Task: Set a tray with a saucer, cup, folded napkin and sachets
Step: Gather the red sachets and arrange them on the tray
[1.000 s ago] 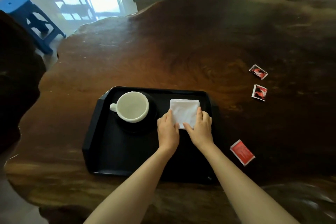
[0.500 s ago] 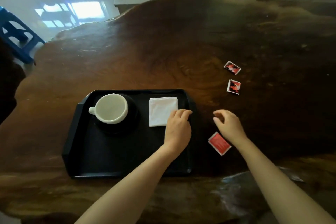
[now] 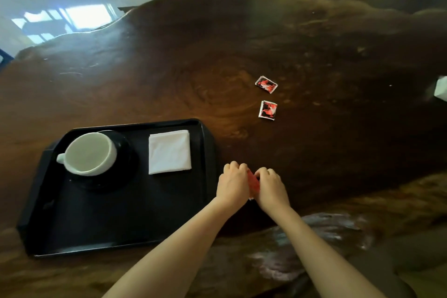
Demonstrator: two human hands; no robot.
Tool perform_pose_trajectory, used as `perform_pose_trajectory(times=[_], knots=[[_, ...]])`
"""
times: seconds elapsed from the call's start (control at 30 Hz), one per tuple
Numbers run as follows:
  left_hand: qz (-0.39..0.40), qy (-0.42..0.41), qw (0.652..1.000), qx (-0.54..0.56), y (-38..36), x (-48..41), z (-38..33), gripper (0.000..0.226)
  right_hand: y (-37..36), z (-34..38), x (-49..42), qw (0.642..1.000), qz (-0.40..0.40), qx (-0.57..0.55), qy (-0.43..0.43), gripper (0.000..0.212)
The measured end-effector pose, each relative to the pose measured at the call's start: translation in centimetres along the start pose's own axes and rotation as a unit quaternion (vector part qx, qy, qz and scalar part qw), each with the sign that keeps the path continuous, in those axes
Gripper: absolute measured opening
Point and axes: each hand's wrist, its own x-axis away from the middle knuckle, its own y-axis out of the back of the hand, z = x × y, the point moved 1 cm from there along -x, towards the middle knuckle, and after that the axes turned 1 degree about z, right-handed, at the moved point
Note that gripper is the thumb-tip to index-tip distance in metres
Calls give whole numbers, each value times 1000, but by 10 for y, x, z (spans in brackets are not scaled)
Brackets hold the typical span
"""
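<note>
A black tray (image 3: 121, 225) lies on the wooden table at the lower left. On it a white cup (image 3: 89, 153) stands on a dark saucer (image 3: 125, 167), and a folded white napkin (image 3: 169, 151) lies to the cup's right. Just right of the tray, my left hand (image 3: 232, 185) and my right hand (image 3: 272, 187) are closed together on a red sachet (image 3: 253, 182), mostly hidden between them. Two more red and black sachets lie farther out on the table, the far sachet (image 3: 266, 84) and the near sachet (image 3: 267, 109).
The dark wooden table (image 3: 217, 55) has a wavy far edge, with shiny floor beyond it at the upper left. A white object (image 3: 441, 87) shows at the right frame edge. A pale glossy patch lies near the table's front edge.
Both hands left the napkin and moved right off the tray. They closed together on the red sachet that lay beside the tray. The camera view swung right.
</note>
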Motion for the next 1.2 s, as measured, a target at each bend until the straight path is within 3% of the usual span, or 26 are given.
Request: perform_pose_trajectory(times=[0.07, 0.27, 0.37, 0.43, 0.5, 0.63, 0.73, 0.87, 0.93, 1.0, 1.07, 1.13, 1.2], knots=[[-1, 39, 997, 60, 1, -7, -1, 28, 6, -3, -7, 998, 9, -53, 11, 19], [-13, 71, 976, 205, 20, -35, -3, 15, 40, -14, -44, 981, 21, -187, 43, 21], [-46, 125, 918, 374, 37, -45, -4, 6, 62, -18, -77, 964, -5, -264, 43, 21], [-55, 150, 878, 451, 45, -49, -2, 12, 78, -21, -105, 976, -79, -202, 21, 28], [-78, 161, 850, 495, 50, -52, 2, 20, 88, -21, -131, 990, -125, -58, 21, 39], [-96, 174, 815, 545, 55, -55, 8, 24, 83, -13, -164, 986, -88, 127, 66, 58], [-96, 191, 791, 573, 58, -59, 10, 15, 74, -11, -178, 972, -131, 166, 102, 45], [-81, 215, 775, 589, 57, -65, 11, 25, 72, -13, -178, 940, -191, 203, 195, 22], [-73, 226, 764, 600, 54, -68, 11, 28, 76, -15, -172, 959, -195, 69, 193, 21], [-67, 239, 746, 617, 52, -71, 12, 28, 83, -15, -162, 972, -128, -167, 104, 24], [-61, 254, 727, 636, 50, -73, 12, 28, 86, -11, -145, 923, -38, -382, 25, 23], [-52, 257, 713, 650, 48, -74, 10, 27, 81, -7, -127, 882, 27, -470, 12, 16], [-47, 240, 700, 671, 47, -75, 6, 29, 74, -2, -115, 891, 51, -449, 36, 11]])
